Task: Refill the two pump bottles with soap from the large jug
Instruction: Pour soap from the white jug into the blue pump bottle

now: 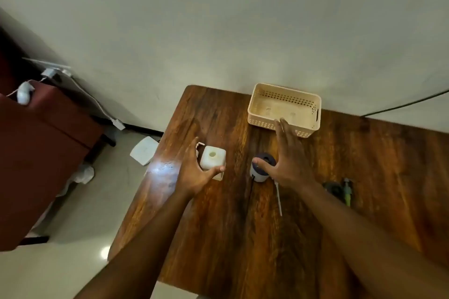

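Both forearms reached over the wooden tabletop [218, 226] in the head view. Left hand [192, 172] was spread wide, its thumb touching the near edge of the square white bottle [213, 161], whose neck stood uncapped. Right hand [289, 158] was also spread wide, thumb resting on the rim of the round dark-topped bottle [261, 172], likewise uncapped. A pump with its tube [279, 199] lay just beside that bottle. Behind stood 1 cream basket [284, 124]. No jug showed.

Beige perforated basket [284, 109] sitting at table's [218, 226] twelve o'clock edge; white flat object [145, 153] lying on floor at nine o'clock.
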The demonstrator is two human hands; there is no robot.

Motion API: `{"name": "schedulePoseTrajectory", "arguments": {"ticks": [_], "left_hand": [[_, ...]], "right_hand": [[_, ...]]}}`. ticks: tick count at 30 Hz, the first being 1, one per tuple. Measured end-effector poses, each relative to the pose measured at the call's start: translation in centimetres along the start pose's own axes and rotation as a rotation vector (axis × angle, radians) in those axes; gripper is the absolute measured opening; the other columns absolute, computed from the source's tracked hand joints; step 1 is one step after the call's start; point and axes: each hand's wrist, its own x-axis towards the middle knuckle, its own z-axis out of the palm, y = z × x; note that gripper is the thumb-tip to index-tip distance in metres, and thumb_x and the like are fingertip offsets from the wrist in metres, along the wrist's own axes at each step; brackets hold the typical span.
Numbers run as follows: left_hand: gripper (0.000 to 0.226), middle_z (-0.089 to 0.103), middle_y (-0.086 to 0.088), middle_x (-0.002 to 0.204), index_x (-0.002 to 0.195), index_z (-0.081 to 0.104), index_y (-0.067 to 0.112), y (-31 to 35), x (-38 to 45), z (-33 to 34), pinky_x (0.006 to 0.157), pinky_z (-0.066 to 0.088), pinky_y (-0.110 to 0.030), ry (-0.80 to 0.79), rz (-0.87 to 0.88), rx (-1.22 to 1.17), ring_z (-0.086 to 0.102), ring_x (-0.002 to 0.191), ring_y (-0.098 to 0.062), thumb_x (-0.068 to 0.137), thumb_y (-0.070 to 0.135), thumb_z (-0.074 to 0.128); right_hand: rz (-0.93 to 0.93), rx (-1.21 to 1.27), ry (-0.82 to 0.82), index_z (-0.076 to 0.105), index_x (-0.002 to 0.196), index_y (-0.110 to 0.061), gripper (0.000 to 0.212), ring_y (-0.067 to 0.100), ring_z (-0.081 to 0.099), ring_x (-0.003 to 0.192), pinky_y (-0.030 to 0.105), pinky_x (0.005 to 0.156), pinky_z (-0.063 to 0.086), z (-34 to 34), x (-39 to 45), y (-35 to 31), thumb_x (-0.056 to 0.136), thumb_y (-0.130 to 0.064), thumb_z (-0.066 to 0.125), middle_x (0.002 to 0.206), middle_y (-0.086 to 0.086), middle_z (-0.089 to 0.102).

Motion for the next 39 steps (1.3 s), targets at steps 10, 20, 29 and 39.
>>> {"name": "schedulePoseTrajectory", "arguments": {"ticks": [10, 20, 29, 39], "left_hand": [[0.118, 0.059, 0.029, 0.135, 0.148, 0.042, 0.036, -3.1, -0.1, 2.9, 0.099, 0.053, -0.017, -0.047, -0.071, -0.226, 0.055, 0.128, 0.010, 0.048, 0.062, 0.098], [0.077, 0.057, 0.051, 0.119, 0.129, 0.050, 0.050, -3.2, 0.6, 4.0, 0.083, 0.045, 0.004, 0.058, -0.028, -0.160, 0.054, 0.114, 0.025, 0.071, 0.028, 0.095], [0.070, 0.066, 0.038, 0.111, 0.117, 0.055, 0.049, -1.5, 0.4, 5.6, 0.088, 0.050, -0.011, 0.058, -0.049, -0.134, 0.059, 0.106, 0.024, 0.070, 0.017, 0.096], [0.075, 0.065, 0.016, 0.121, 0.135, 0.054, 0.025, 0.9, 0.7, 5.1, 0.085, 0.055, -0.010, 0.084, -0.006, -0.079, 0.063, 0.111, 0.011, 0.072, 0.023, 0.096]], "right_hand": [[0.173, 0.137, -0.123, -0.012, 0.162, -0.037, 0.124, 0.015, 0.000, 0.159, 0.052, 0.124, 0.023, 3.1, -1.6, 0.9, 0.075, -0.083, 0.062, 0.173, -0.012, -0.009], [0.403, 0.332, -0.165, -0.019, 0.154, -0.056, 0.139, 0.024, 0.012, 0.158, 0.048, 0.122, 0.021, 5.9, -2.9, 0.8, 0.062, -0.072, 0.083, 0.173, -0.010, 0.000], [0.540, 0.454, -0.106, 0.004, 0.158, -0.047, 0.137, 0.027, 0.026, 0.154, 0.043, 0.118, 0.029, 8.4, -2.7, 1.1, 0.057, -0.052, 0.097, 0.169, 0.000, 0.022], [0.559, 0.537, -0.019, 0.042, 0.148, -0.025, 0.096, 0.023, 0.051, 0.136, 0.026, 0.104, 0.045, 9.4, -2.4, 1.1, 0.069, -0.029, 0.095, 0.149, 0.001, 0.053]]}}
